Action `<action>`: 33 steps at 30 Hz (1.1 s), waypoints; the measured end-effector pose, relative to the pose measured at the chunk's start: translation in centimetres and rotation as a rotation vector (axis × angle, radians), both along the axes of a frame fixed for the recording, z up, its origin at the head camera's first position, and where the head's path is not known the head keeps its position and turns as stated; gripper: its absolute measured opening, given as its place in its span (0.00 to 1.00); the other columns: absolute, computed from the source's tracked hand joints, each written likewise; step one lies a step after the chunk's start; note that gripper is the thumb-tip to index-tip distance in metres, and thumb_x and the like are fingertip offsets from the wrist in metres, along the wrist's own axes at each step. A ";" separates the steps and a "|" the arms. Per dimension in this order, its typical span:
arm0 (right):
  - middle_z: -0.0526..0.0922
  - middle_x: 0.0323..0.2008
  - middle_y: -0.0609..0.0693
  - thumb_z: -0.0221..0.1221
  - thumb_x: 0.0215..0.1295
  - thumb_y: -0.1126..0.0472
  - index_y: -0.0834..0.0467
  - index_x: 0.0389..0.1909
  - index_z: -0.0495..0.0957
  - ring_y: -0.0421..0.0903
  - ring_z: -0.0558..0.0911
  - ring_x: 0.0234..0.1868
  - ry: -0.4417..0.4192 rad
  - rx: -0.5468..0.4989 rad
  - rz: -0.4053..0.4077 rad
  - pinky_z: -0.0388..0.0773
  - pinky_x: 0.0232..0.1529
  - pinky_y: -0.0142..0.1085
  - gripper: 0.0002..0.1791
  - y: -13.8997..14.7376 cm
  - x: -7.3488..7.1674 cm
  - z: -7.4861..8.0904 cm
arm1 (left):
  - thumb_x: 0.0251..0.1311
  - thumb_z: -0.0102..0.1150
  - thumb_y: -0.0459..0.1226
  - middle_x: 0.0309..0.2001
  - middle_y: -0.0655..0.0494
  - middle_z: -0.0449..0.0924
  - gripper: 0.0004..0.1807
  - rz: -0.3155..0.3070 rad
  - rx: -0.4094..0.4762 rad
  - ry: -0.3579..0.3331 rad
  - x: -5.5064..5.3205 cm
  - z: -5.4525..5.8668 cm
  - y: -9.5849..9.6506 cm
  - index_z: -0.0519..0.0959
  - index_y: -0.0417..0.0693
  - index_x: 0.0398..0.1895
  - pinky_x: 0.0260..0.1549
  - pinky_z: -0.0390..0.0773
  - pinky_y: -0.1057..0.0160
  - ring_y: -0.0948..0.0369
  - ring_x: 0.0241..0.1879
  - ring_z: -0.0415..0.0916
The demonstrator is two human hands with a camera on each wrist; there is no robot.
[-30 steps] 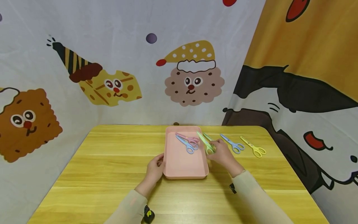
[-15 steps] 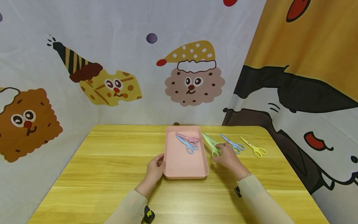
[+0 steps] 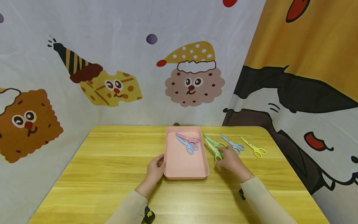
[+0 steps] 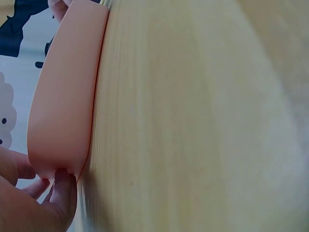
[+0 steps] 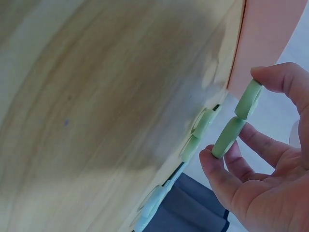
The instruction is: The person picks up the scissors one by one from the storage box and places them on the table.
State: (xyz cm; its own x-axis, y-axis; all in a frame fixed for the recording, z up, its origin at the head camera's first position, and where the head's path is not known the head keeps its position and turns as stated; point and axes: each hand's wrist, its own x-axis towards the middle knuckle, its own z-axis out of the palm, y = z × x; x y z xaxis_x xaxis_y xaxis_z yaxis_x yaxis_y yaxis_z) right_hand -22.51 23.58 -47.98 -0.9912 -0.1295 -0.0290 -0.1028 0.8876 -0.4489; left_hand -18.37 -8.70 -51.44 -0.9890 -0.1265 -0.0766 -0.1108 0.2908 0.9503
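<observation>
My right hand (image 3: 231, 160) pinches the handle loops of light green scissors (image 3: 213, 148) between thumb and fingers. In the right wrist view, those handles (image 5: 247, 100) stand off the table. Darker green scissors (image 3: 210, 139) lie just behind them, right of a pink tray (image 3: 184, 168). My left hand (image 3: 155, 169) grips the tray's left side; the left wrist view has its thumb and fingers (image 4: 63, 193) at a corner of the tray. Inside the tray, pink scissors (image 3: 184, 137) partly overlap blue scissors (image 3: 185, 145).
Farther right on the wooden table (image 3: 112, 174) lie blue scissors (image 3: 230, 142) and yellow scissors (image 3: 251, 146), their blades pointing to the back. A cartoon-printed cloth (image 3: 123, 40) hangs behind the table's far edge.
My right hand has drawn the light green scissors away from the tray's right rim, rightward and closer to me. The left hand and the tray have stayed put.
</observation>
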 end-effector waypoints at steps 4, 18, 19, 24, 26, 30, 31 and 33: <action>0.70 0.50 0.66 0.70 0.43 0.59 0.66 0.56 0.74 0.59 0.74 0.45 -0.007 -0.001 0.008 0.76 0.46 0.53 0.35 0.3 0.1 -0.2 | 0.65 0.51 0.30 0.54 0.41 0.76 0.20 -0.003 -0.002 -0.004 0.0 0.0 0.0 0.72 0.37 0.61 0.47 0.81 0.59 0.50 0.51 0.76; 0.71 0.46 0.61 0.70 0.45 0.60 0.65 0.57 0.73 0.52 0.72 0.41 -0.060 0.023 0.016 0.75 0.42 0.47 0.35 0.5 0.6 -0.2 | 0.63 0.50 0.26 0.52 0.38 0.77 0.20 -0.011 0.008 0.052 0.0 -0.3 -0.1 0.71 0.33 0.60 0.46 0.81 0.60 0.49 0.50 0.76; 0.71 0.47 0.61 0.70 0.45 0.60 0.65 0.57 0.73 0.53 0.72 0.42 -0.065 0.024 0.017 0.75 0.42 0.47 0.35 0.5 0.6 -0.3 | 0.63 0.51 0.27 0.52 0.39 0.77 0.20 -0.009 0.009 0.050 0.0 -0.3 0.0 0.72 0.34 0.60 0.46 0.81 0.60 0.49 0.50 0.76; 0.71 0.47 0.61 0.69 0.43 0.61 0.64 0.57 0.74 0.54 0.71 0.44 -0.064 0.039 0.031 0.75 0.43 0.47 0.35 0.6 0.8 -0.5 | 0.64 0.51 0.27 0.52 0.40 0.77 0.20 -0.006 0.012 0.042 0.0 -0.3 0.0 0.72 0.35 0.60 0.47 0.80 0.59 0.49 0.50 0.76; 0.72 0.47 0.62 0.69 0.41 0.61 0.64 0.57 0.74 0.54 0.72 0.43 -0.064 0.040 0.039 0.75 0.43 0.47 0.36 0.7 0.9 -0.6 | 0.64 0.51 0.28 0.53 0.40 0.77 0.20 -0.004 0.017 0.034 0.0 -0.3 0.0 0.72 0.35 0.60 0.47 0.80 0.59 0.50 0.50 0.76; 0.71 0.47 0.63 0.71 0.39 0.60 0.65 0.56 0.74 0.54 0.72 0.42 -0.075 0.032 0.048 0.76 0.43 0.47 0.37 0.8 1.0 -0.8 | 0.63 0.51 0.27 0.53 0.40 0.77 0.20 -0.004 0.008 0.036 0.0 -0.3 0.0 0.72 0.36 0.60 0.47 0.80 0.59 0.50 0.50 0.76; 0.71 0.47 0.63 0.72 0.39 0.60 0.65 0.56 0.74 0.54 0.73 0.42 -0.078 0.031 0.047 0.76 0.44 0.47 0.37 0.7 1.0 -0.8 | 0.63 0.51 0.27 0.53 0.40 0.77 0.20 -0.004 0.007 0.036 -0.1 -0.3 0.0 0.72 0.36 0.60 0.47 0.80 0.59 0.50 0.50 0.76; 0.71 0.47 0.63 0.72 0.39 0.60 0.65 0.56 0.74 0.54 0.73 0.42 -0.085 0.031 0.047 0.76 0.44 0.48 0.38 0.7 0.9 -0.8 | 0.63 0.51 0.27 0.53 0.40 0.77 0.20 -0.005 0.004 0.037 -0.1 -0.3 -0.1 0.72 0.36 0.60 0.47 0.80 0.59 0.50 0.50 0.76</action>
State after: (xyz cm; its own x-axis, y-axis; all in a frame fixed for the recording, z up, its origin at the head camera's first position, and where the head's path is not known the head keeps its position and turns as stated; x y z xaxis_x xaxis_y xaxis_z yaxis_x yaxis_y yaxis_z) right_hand -21.58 24.32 -48.80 -0.9779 -0.1735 -0.1170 -0.1075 0.8963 -0.4302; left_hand -18.45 -8.75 -51.78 -0.9918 -0.1213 -0.0400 -0.0737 0.2875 0.9549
